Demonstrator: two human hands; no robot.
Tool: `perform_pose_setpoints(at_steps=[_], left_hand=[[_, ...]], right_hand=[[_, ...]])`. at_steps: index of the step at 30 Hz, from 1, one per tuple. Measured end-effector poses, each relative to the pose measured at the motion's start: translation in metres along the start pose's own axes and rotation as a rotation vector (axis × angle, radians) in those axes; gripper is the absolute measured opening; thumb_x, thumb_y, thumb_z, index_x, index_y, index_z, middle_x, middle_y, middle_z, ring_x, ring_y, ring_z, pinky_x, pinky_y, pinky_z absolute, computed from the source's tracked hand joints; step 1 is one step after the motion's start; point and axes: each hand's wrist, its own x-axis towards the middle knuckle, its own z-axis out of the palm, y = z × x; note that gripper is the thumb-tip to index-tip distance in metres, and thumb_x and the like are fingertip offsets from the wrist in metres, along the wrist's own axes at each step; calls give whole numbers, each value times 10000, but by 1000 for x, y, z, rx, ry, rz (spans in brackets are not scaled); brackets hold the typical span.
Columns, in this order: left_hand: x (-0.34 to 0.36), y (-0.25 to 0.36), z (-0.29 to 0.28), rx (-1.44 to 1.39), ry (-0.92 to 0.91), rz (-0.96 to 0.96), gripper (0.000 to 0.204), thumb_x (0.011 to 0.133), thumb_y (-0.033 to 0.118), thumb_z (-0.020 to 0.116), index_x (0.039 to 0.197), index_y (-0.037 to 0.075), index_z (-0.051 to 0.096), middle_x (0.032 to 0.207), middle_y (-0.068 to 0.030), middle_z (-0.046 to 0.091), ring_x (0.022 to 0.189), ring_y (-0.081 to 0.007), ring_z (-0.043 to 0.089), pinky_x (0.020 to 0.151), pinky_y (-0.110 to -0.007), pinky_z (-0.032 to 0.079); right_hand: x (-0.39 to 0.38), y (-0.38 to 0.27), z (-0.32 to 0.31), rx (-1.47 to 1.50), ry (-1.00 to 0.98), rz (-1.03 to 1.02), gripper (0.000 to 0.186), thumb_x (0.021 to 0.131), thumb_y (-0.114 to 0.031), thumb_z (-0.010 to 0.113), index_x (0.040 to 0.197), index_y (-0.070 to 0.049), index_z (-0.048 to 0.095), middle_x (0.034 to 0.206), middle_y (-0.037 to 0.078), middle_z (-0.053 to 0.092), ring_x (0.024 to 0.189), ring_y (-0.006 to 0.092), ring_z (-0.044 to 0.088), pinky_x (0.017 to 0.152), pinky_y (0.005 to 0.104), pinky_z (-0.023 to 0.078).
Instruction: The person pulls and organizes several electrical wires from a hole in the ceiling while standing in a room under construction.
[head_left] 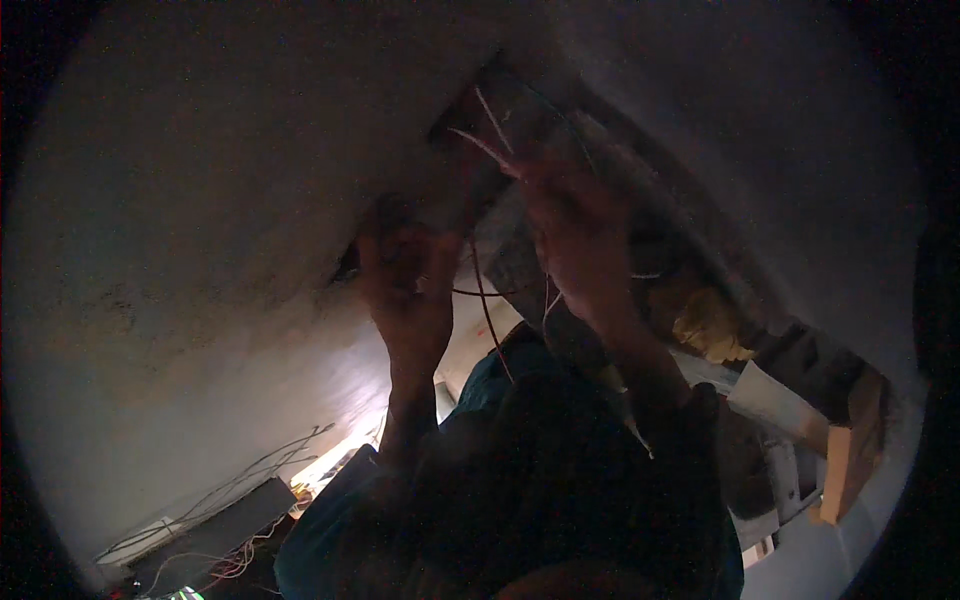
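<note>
Both my hands are raised to a dim, pale wall. My right hand [580,225] is closed around white wires [488,148]; two light ends stick out past its fingers toward a dark opening [470,110] in the wall. To its left, my left hand [410,265] has its fingers curled in beside another dark gap [346,264]. What sits between those fingers is too dark to make out. A reddish wire [484,300] hangs down between the hands, and a strand of similar colour meets the left hand's edge. Below the right hand dangles a thin white strand [552,305].
A long dark groove [680,180] runs along the wall at upper right. Yellowish crumpled material [710,325] and an open cardboard box [850,440] are at right. Loose cables [240,475] lie along a dark ledge at lower left, near a bright light [335,460].
</note>
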Motion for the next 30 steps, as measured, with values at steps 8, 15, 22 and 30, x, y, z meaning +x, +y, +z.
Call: perform_pose_setpoints(at_steps=[8,15,22,30], left_hand=[[1,-16,-1,33,6,283,567,871,56,741,1367,16,470,925,-46,664,776,-97,631,642,-243,507],[3,2,-8,228,17,362,616,879,68,740,1397,-2,415,900,-68,670,765,-110,644,594,-261,516],[2,-4,-8,3,-103,100,672,885,138,759,1422,-16,385,1070,-123,652,928,-203,631,810,-345,542],[5,10,-14,3,-135,25,667,897,195,750,1413,-12,382,985,-116,658,860,-199,637,774,-331,541]], right_hand=[[21,-25,-1,-383,-121,-416,228,973,-96,620,1191,-86,684,776,-19,591,671,56,527,584,232,433],[45,-35,-18,-504,-386,-484,231,967,-85,622,1186,-82,692,903,58,676,840,108,612,786,268,495],[44,-27,-7,-572,-208,-698,254,973,-118,597,1208,-116,694,1008,117,707,888,214,669,796,326,530],[33,-97,2,-889,-378,-591,330,931,-20,582,1228,-118,688,928,114,727,783,108,632,691,279,500]])
